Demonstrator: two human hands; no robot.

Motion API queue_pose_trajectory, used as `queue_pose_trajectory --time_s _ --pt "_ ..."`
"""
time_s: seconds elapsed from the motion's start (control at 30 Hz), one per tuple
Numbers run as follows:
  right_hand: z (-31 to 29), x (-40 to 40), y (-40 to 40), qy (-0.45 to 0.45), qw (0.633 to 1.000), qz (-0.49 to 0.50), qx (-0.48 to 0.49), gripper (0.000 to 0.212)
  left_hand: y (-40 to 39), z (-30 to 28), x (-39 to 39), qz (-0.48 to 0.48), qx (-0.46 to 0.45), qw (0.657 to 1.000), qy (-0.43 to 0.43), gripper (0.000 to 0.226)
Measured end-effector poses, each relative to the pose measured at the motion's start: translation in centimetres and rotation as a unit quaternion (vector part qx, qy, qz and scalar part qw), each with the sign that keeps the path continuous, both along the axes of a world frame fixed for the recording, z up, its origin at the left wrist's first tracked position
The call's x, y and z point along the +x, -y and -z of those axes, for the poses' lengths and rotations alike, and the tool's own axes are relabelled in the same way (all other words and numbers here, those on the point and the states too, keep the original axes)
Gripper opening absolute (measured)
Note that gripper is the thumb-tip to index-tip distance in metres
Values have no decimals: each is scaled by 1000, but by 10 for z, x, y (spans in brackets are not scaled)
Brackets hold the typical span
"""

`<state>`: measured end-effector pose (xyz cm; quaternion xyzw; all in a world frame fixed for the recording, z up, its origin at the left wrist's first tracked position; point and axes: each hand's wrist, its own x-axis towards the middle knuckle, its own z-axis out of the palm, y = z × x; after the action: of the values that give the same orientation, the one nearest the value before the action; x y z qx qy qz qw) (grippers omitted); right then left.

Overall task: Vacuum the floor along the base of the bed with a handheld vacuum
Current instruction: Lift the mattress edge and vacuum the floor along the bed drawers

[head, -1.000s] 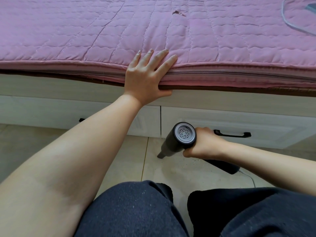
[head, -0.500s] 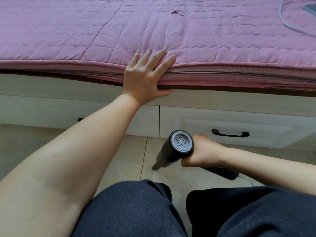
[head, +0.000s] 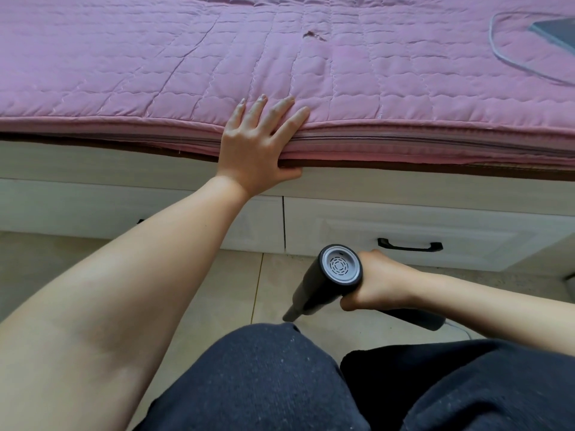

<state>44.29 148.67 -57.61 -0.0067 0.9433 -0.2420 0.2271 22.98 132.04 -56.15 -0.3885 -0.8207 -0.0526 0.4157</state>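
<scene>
A black handheld vacuum (head: pixel 323 281) with a grey round rear cap points down and left, its nozzle tip on the beige tiled floor (head: pixel 236 284) close to my knees. My right hand (head: pixel 378 283) grips its handle, whose end sticks out behind the hand with a white cord. My left hand (head: pixel 259 144) rests flat, fingers spread, on the edge of the pink quilted mattress (head: pixel 155 73). Below it runs the white bed base (head: pixel 93 200) with drawers.
A drawer with a black handle (head: pixel 410 245) lies just behind the vacuum. My dark-trousered knees (head: pixel 280 377) fill the bottom of the view. A grey cable loop (head: pixel 510 57) and a dark flat device (head: pixel 557 34) lie on the mattress at top right.
The vacuum has been drawn back from the drawer fronts toward my knees, its nozzle sliding left and nearer along the floor. My left hand has stayed on the mattress edge.
</scene>
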Motion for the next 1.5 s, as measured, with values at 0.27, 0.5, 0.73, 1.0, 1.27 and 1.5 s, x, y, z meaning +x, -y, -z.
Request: queue_pose_trajectory --time_s 0.27,0.5,0.73,1.0,1.27,1.5 --pt "12 9 -23 -3 999 36 1 30 -11 -4 13 -22 2 1000 8 80" --pt "20 11 -33 -17 998 53 2 27 -39 -4 22 -35 -44 998 -9 96" --pt "23 9 -36 -29 997 74 -11 23 -57 -5 26 -31 -44 999 -11 97" --pt "31 2 -41 -47 995 86 -12 19 -57 6 22 -20 -28 999 -35 89" --pt "37 -2 -39 -75 996 34 23 18 -58 8 21 -12 -12 999 -44 89" --pt "43 -4 -32 -91 995 1 42 22 -58 9 19 -15 -6 998 -55 89"
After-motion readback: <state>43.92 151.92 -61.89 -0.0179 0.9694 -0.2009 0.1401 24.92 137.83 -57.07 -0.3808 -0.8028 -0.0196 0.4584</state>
